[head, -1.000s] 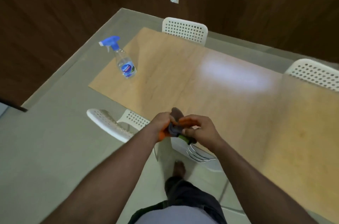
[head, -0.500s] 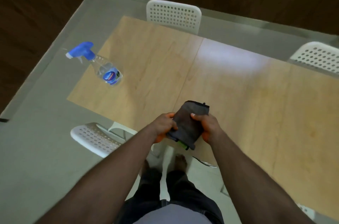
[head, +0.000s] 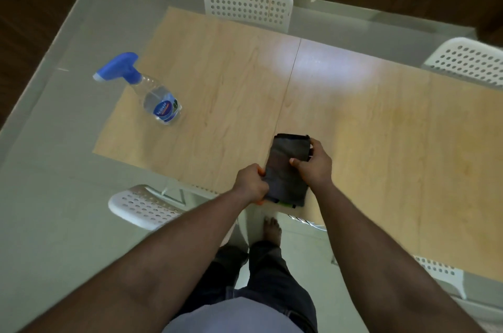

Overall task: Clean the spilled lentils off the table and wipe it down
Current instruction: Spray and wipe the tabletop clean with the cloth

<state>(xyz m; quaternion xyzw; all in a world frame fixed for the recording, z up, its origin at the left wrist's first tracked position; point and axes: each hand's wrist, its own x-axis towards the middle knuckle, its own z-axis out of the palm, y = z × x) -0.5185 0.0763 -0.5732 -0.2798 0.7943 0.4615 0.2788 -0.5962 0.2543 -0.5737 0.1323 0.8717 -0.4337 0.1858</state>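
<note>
And the cloth (head: 285, 169) is out flat now! A second ago it was a tight wad squeezed between both hands; half a second back it was part unfolded, and here it hangs as a neat dark rectangle, held over the near edge of the bench (head: 381, 142). The left hand (head: 251, 182) grips the lower left edge, fingers curled round it. The right hand (head: 313, 166) grips the right side, thumb laid across the front face, fingers wrapped behind. Both clamped on that cloth.

My read: that's the wiping pad made ready, so the wipe-down looks about to start. The spray bottle (head: 152, 93) stands well off to the left of the fingers, untouched on the far corner of the bench.

Now, the lentils: none show anywhere on the wood. Either they're gone or they're too small to pick out from up here; can't say. A bright glare patch beyond the fingers washes out part of the surface too. Under the left hand there's a sliver of orange, and green peeks from the cloth's bottom edge, maybe more layers of cloth, hard to tell. The bench's right end runs out of view.
</note>
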